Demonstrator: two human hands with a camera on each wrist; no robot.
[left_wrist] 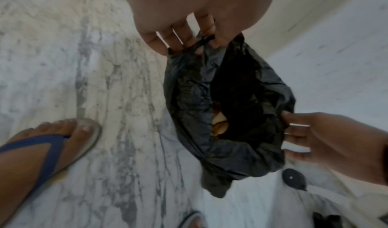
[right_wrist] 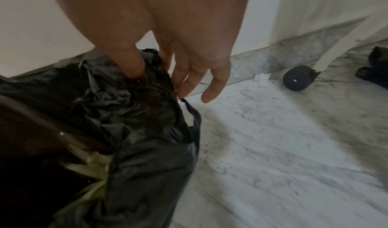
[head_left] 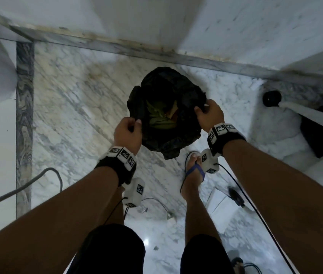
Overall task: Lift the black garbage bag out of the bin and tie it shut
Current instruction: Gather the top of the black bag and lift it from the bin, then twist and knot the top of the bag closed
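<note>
The black garbage bag (head_left: 168, 89) hangs open-mouthed above the marble floor, with green and yellow leafy waste (head_left: 161, 115) showing inside. My left hand (head_left: 128, 131) pinches the bag's left rim; in the left wrist view the left hand (left_wrist: 199, 44) has its fingertips curled on bunched plastic of the bag (left_wrist: 226, 115). My right hand (head_left: 208, 113) grips the right rim. In the right wrist view the right hand (right_wrist: 155, 75) has thumb and forefinger clamped on the bag (right_wrist: 134, 115), the other fingers loose. No bin is in view.
My feet in blue flip-flops (head_left: 195, 173) stand just behind the bag. A white wall with a marble skirting (head_left: 117, 46) is close ahead. A black caster wheel (head_left: 271, 98) on a white leg and a dark object (head_left: 322, 133) sit to the right. Cables (head_left: 38, 177) trail on the floor.
</note>
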